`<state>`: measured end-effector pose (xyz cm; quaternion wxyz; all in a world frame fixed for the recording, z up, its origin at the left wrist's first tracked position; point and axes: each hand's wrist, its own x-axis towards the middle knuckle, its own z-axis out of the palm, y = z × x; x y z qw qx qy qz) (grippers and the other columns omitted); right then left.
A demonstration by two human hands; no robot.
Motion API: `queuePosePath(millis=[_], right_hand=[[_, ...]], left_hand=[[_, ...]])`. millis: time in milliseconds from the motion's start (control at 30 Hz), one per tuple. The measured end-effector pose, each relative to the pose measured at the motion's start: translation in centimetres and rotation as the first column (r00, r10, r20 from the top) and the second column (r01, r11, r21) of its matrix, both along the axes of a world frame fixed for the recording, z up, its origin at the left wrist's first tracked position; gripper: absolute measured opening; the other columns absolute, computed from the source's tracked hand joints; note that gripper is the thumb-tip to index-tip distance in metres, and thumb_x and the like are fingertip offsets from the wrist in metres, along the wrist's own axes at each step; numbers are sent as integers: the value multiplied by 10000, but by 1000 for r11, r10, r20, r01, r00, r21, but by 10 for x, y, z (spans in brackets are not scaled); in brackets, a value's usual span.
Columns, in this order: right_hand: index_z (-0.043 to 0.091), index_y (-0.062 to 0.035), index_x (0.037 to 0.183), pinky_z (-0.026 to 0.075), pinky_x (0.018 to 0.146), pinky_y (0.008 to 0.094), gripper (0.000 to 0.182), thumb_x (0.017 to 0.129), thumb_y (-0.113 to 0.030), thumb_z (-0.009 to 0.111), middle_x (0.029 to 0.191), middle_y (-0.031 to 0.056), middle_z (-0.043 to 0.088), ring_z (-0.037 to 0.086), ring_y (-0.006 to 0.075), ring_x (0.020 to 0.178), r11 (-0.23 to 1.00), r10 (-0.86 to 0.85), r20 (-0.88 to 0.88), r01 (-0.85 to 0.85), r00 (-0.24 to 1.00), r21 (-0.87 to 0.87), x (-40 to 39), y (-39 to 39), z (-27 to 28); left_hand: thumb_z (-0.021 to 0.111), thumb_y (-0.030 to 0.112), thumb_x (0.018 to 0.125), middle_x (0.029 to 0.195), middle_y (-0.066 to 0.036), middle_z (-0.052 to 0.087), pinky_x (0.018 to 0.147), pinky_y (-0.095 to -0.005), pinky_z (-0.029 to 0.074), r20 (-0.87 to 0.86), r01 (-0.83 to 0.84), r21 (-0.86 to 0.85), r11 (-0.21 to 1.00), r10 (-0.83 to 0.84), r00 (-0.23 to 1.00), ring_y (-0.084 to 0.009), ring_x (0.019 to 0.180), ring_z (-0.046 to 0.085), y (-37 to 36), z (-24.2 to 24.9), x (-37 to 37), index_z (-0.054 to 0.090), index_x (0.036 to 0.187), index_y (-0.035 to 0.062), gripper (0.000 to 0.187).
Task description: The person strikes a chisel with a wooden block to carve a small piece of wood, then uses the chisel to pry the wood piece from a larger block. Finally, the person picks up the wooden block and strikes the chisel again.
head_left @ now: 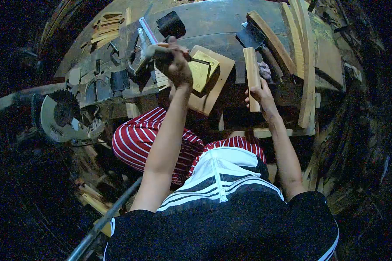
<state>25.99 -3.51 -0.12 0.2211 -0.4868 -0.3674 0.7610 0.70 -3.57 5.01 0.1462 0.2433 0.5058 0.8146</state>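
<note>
My left hand [177,65] is raised over the bench, its fingers closed round a blurred tool with a thick grey-brown end [158,53]. Its exact kind cannot be made out. Just right of that hand, a yellow block [202,75] with a dark line and a small circle on it lies on a flat brown board [225,71]. At the bench's front edge my right hand [262,95] grips a pale wooden bar [251,71] near its lower end, thumb across the top. The bar points away from me.
Long wooden strips [308,65] and a dark-bladed tool [250,36] lie on the right. A handsaw [142,41], a dark plate [171,24] and clamps are at the left, with a circular saw [59,117] beyond. A metal pipe [104,219] runs beside my left arm.
</note>
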Motion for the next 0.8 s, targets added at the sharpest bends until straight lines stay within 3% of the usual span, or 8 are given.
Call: queuePosePath(millis=[233, 300, 333, 367, 433, 467, 567, 800], right_hand=[[396, 3, 1291, 398, 916, 337, 573, 856, -315, 593, 1133, 151, 535, 534, 250, 1031, 699, 112, 138, -176, 984, 693, -36, 57, 43], [364, 2, 1313, 441, 865, 344, 589, 857, -288, 598, 1147, 196, 553, 571, 275, 1014, 644, 125, 104, -160, 987, 748, -56, 64, 109], [416, 4, 1275, 449, 851, 337, 549, 844, -265, 623, 1112, 185, 584, 590, 253, 994, 531, 96, 51, -94, 994, 842, -63, 59, 149], [468, 5, 1238, 458, 836, 331, 508, 831, -241, 648, 1076, 173, 616, 609, 231, 974, 405, 74, -6, -25, 997, 914, -64, 56, 170], [407, -11, 1318, 465, 852, 311, 492, 889, -177, 581, 1102, 128, 588, 589, 219, 943, 475, 250, -53, -75, 967, 877, -66, 60, 173], [660, -21, 960, 503, 690, 299, 279, 812, -255, 690, 770, 120, 663, 639, 161, 720, 572, 321, -86, -121, 943, 811, -75, 60, 167], [545, -139, 1229, 530, 645, 355, 497, 826, -414, 635, 779, 134, 653, 644, 294, 707, -175, 127, 508, -485, 852, 857, -78, 88, 143], [510, -146, 1251, 518, 640, 426, 458, 834, -306, 614, 927, 178, 633, 624, 366, 749, -253, 157, 662, -618, 733, 744, -86, 115, 105]], left_hand=[[698, 70, 741, 930, -45, 583, 764, -295, 462, -95, 102, 10, 995, -100, 990, -156, 832, 572, -9, -49, 20, 358, 1282, 75, 640], [583, -99, 812, 1184, -80, 533, 1045, -372, 381, 29, 229, 39, 973, -230, 973, -175, 1051, 551, -11, -55, 33, 386, 1262, 27, 507], [578, 3, 861, 1194, -64, 532, 1054, -374, 361, 636, 315, 407, 858, -513, 577, -196, 1067, 535, -18, -89, 11, 427, 1255, 29, 422], [578, 3, 861, 1194, -64, 532, 1054, -374, 361, 632, 317, 413, 854, -519, 576, -196, 1067, 535, -16, -87, 14, 427, 1255, 29, 422], [568, 18, 869, 1187, -65, 536, 1037, -370, 369, 581, 316, 351, 881, -470, 665, -196, 1057, 539, -8, -82, 17, 429, 1256, 32, 412], [563, 25, 873, 1183, -66, 538, 1029, -368, 373, 549, 311, 314, 897, -438, 711, -196, 1051, 541, -6, -85, 15, 430, 1257, 34, 407], [548, 47, 884, 1172, -69, 544, 1004, -362, 384, 461, 270, 177, 946, -323, 827, -197, 1035, 546, 2, -89, 16, 432, 1259, 39, 392], [514, 98, 911, 1146, -75, 557, 945, -347, 411, 183, 106, -36, 994, -98, 978, -199, 998, 558, 4, -87, 12, 438, 1263, 51, 363]])
